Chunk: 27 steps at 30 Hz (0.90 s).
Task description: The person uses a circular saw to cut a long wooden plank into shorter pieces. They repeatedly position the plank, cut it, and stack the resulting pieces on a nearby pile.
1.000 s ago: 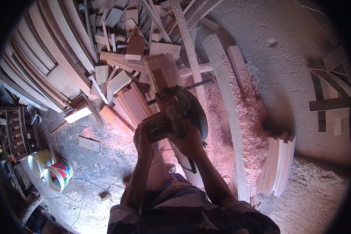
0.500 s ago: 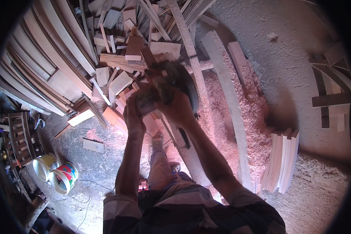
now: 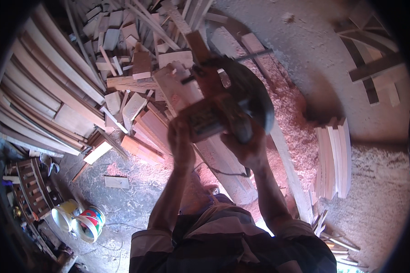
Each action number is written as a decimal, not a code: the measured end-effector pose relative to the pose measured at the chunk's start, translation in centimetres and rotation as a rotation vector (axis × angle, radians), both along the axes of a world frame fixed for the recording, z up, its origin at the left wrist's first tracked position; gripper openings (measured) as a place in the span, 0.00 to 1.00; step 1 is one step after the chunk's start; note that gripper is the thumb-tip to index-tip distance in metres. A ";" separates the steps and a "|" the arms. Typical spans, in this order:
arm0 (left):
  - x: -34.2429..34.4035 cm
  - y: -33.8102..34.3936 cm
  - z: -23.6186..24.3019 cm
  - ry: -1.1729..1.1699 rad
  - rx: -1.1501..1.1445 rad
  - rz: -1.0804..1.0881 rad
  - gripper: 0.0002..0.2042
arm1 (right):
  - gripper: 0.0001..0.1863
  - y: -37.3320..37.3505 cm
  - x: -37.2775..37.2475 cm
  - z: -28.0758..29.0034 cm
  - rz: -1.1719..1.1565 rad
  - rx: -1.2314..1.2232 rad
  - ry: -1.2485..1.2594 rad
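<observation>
The left hand (image 3: 182, 145) is curled against the left end of a handheld power saw (image 3: 214, 111), its fingers partly hidden, so how far they close is hard to tell. The right hand (image 3: 247, 146) is closed around the saw's rear handle. The saw, slightly blurred, is above a long plank (image 3: 225, 161), whether touching it unclear. Well to the saw's left and nearer the person, a yellow bucket (image 3: 70, 207) sits just beside a white bucket (image 3: 97, 215) with a colourful label; something dark shows inside the white one, too indistinct to name.
</observation>
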<state>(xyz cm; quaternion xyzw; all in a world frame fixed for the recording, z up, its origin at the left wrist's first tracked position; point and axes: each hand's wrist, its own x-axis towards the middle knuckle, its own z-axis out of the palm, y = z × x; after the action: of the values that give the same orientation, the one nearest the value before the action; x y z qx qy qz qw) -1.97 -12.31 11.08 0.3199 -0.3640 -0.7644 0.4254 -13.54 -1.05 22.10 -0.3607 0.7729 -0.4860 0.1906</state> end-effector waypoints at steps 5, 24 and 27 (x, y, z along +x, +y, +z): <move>-0.6 12.2 -2.3 -0.159 0.040 -0.301 0.25 | 0.21 13.6 2.1 0.2 -0.322 0.173 -0.148; 5.6 41.2 -11.4 -0.210 -0.095 -1.830 0.45 | 0.27 50.4 21.0 -10.2 -0.958 0.440 -0.065; 5.7 43.6 -11.3 -0.325 -0.626 -1.909 0.45 | 0.28 52.6 22.4 -12.4 -1.000 0.465 -0.002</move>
<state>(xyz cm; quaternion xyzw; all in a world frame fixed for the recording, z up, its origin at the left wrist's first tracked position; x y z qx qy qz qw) 3.69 31.32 -0.25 -0.1300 -0.7044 -0.6023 -0.3524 8.85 51.56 9.69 0.1025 0.9368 -0.3342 0.0121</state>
